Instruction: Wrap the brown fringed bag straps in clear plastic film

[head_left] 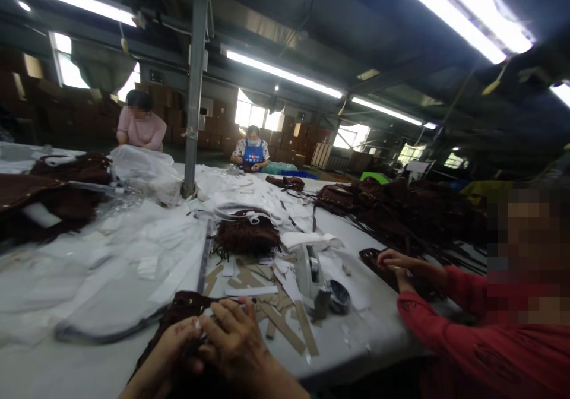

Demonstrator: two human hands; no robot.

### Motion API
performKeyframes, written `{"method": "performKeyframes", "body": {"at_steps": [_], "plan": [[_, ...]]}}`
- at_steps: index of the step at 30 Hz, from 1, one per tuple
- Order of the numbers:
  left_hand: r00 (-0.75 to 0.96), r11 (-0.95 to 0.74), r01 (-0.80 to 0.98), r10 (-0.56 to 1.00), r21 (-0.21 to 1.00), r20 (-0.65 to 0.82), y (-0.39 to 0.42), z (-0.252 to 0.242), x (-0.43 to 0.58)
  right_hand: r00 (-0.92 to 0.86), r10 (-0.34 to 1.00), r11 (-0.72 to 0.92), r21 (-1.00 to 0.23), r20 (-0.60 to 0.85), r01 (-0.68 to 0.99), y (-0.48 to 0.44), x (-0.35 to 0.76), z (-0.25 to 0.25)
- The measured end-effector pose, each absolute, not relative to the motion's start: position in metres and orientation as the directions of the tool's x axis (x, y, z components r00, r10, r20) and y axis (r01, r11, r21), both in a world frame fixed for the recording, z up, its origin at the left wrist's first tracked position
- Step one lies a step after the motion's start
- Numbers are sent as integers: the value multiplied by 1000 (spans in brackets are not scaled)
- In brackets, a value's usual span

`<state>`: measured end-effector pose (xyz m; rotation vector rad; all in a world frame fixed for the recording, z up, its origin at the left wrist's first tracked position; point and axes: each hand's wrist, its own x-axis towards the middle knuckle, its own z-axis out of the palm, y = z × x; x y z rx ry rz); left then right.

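Observation:
Both my hands are at the table's near edge on a dark brown suede bag. My left hand curls round the bag's lower part. My right hand lies over it with fingers bent, pinching a small white piece against the brown material. Just beyond lie strips of cardboard and white paper slips. A brown fringed bag sits farther out on the table.
A person in a red sleeve works at my right, hand on dark pieces. A tape dispenser and tape roll stand mid-table. Clear plastic bags cover the left. Brown bags pile at right. Two workers sit far back by a pillar.

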<state>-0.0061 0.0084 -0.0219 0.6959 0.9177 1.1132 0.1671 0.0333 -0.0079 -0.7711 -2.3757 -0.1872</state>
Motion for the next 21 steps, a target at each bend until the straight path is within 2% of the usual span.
{"method": "performKeyframes", "body": {"at_steps": [1,3,4,5,7,9,15,21], "plan": [[164,319,-436,948,842,-274,10,-28,-8,-614,519,806,-100,595,584,33,178,-4],[133,319,-433,948,843,-290,12,-38,-12,-461,654,705,-262,600,659,38,212,2],[110,314,-429,949,847,-296,13,-42,-14,-307,745,594,-381,592,708,43,235,4],[91,313,-420,949,852,-303,13,-46,-15,-78,821,434,-531,565,728,49,260,6],[67,319,-399,945,860,-320,11,-52,-14,196,826,229,-633,528,740,63,311,8],[50,324,-388,942,863,-331,9,-54,-11,336,828,91,-700,448,708,77,354,6],[53,274,-363,960,890,-274,2,-51,0,397,900,-69,-839,181,540,110,393,-18],[38,252,-340,966,906,-255,-1,-48,0,468,872,-88,-893,145,441,116,389,-20]]}}
